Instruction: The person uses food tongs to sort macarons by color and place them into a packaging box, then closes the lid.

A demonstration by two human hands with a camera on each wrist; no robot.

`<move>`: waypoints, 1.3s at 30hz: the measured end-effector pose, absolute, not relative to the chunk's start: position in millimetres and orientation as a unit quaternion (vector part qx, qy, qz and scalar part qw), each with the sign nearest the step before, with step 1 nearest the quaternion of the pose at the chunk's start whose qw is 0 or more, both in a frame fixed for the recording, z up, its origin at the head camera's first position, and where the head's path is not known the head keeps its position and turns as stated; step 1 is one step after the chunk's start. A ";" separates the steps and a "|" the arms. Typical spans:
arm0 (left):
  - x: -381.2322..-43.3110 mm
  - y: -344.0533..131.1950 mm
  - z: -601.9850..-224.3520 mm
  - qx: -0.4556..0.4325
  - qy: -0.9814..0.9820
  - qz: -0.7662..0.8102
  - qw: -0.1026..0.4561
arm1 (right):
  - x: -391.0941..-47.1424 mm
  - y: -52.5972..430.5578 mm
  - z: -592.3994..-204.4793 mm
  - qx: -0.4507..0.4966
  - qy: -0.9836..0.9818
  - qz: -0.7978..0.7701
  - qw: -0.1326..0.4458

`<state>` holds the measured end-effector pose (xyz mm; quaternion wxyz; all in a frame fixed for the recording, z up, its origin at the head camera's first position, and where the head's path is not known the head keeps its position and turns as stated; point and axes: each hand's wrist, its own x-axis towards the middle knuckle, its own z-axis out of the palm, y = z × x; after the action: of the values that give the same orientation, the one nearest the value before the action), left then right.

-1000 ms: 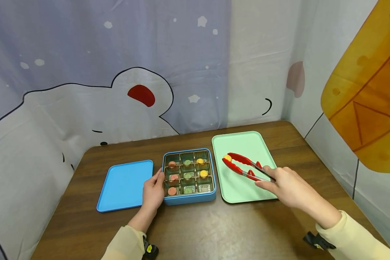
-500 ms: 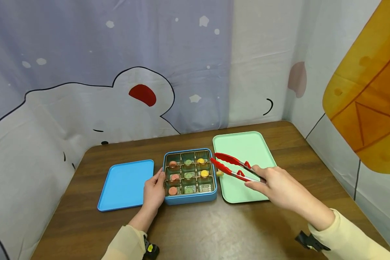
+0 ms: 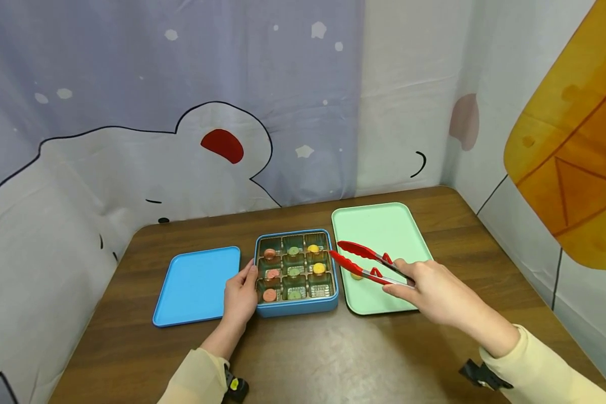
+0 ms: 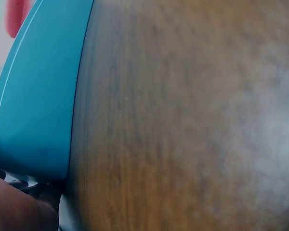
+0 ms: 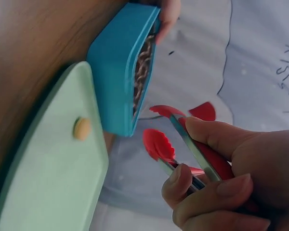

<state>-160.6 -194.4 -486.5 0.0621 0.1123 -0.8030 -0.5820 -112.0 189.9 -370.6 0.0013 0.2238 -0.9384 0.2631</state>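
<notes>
My right hand (image 3: 431,289) grips red-tipped tongs (image 3: 358,258), whose tips stand apart with nothing between them. The tips hang over the gap between the green tray (image 3: 384,224) and the blue box (image 3: 298,307). A small round yellow piece like a macaron (image 5: 82,129) lies on the tray, partly hidden by the tongs in the head view. My left hand (image 3: 239,294) holds the box at its left side, thumb at the rim. In the box, a clear divided insert has pink pieces (image 3: 270,295), green pieces (image 3: 294,271) and yellow pieces (image 3: 318,269) in separate columns.
A flat blue lid (image 3: 197,286) lies on the wooden table (image 3: 303,359), left of the box. Behind the table hangs a printed cloth (image 3: 303,112). The green tray stands close to the box's right side.
The tongs moved left off the tray and have drawn back slightly. The yellow macaron-like piece came out of their tips, dropped, and now lies on the tray. My left hand and the box stayed put.
</notes>
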 end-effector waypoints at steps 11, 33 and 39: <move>-162.7 -195.1 -486.8 0.107 -0.805 -0.580 0.061 | -112.8 209.4 -398.6 0.187 -0.954 0.231 -0.038; -163.3 -195.6 -487.8 0.114 -0.797 -0.590 0.059 | -108.3 213.4 -403.9 0.183 -0.954 0.234 -0.042; -163.1 -196.9 -488.5 0.115 -0.799 -0.588 0.054 | -110.2 212.7 -388.4 0.196 -0.950 0.242 -0.022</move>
<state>-163.1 -196.9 -488.5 0.0539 0.1152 -0.7985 -0.5884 -110.2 212.7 -388.4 -0.0218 0.1957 -0.9500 0.2425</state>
